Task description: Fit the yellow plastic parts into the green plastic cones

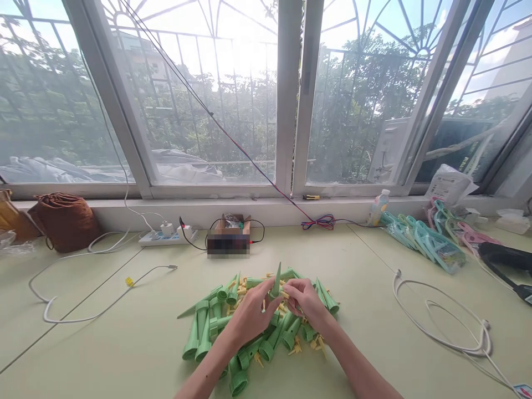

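Note:
My left hand (254, 309) is closed around a green plastic watering spike (277, 278), whose pointed end sticks upward. Close beside it, my right hand (306, 301) pinches a small yellow plastic valve (285, 295) against or near the spike's side; whether the two are joined I cannot tell. Beneath and around both hands lies a pile of similar green spikes (202, 331), with wide collars and tapered points. Small yellow valves (296, 347) are scattered among them. Part of the pile is hidden by my hands and forearms.
Behind the pile stands a small box (238, 224) with a blurred dark device before it. White cables (432, 343) lie on both sides. A power strip (166, 237), a brown drawstring bag (66, 221), a bottle (379, 206) and bagged teal items (428, 241) line the windowsill.

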Demonstrator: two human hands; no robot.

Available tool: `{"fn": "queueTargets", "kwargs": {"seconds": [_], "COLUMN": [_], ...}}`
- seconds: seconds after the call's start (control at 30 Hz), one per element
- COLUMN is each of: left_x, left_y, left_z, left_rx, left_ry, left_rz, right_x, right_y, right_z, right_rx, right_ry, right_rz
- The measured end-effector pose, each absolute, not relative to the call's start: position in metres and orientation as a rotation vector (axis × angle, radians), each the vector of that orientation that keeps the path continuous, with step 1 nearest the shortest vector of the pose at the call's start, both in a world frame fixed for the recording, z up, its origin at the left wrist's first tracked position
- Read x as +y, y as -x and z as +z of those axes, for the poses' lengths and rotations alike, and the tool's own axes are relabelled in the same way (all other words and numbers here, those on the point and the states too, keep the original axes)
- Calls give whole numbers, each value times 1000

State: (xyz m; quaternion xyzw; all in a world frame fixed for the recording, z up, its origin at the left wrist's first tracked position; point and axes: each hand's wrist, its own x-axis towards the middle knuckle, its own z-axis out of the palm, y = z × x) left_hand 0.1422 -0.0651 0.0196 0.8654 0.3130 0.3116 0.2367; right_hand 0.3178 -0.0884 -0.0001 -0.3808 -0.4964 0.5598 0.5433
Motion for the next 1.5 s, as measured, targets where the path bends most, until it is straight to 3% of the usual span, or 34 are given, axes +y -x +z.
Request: {"fn": "queueTargets", "kwargs": {"seconds": [1.5], "left_x": [-66], "left_y": [-142], "left_z": [20], "left_rx": [938], "left_ry": [-2418], "left_rz": [785], "right_x": [-87], "right_y": [-317], "right_z": [-3], "right_rx": [-1309], "right_ry": [927], "right_rz": [1227]}}
